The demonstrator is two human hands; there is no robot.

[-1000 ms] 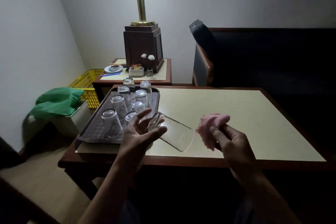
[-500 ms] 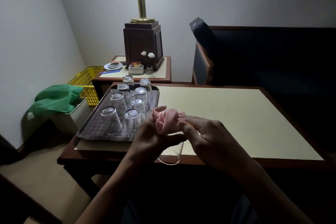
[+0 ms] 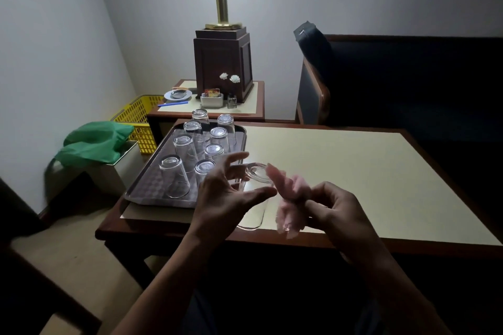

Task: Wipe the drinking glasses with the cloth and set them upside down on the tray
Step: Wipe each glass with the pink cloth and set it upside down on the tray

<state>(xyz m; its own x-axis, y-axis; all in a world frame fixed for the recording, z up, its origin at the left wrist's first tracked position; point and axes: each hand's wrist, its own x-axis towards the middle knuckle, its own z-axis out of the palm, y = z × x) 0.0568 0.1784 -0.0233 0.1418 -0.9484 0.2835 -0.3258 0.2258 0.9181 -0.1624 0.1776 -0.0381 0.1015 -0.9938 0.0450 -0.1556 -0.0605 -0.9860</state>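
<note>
Head view: the left hand (image 3: 226, 196) curls thumb and fingers (image 3: 236, 157) round a clear drinking glass (image 3: 258, 172), base up, just right of the dark rectangular tray (image 3: 152, 187) and above the cream-topped surface (image 3: 353, 171). Farther right of the tray, the right hand (image 3: 334, 212) pinches a blurred pink cloth (image 3: 288, 198) in its fingers. Other clear glasses (image 3: 174, 174) stand upside down on the tray.

Head camera looks down, close over table (image 3: 353, 171).

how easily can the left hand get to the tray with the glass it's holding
Probably yes. The left hand grips the glass at the near right corner of the tray, with nothing between them. Bare tray shows along its near edge, in front of the upturned glasses.
</note>
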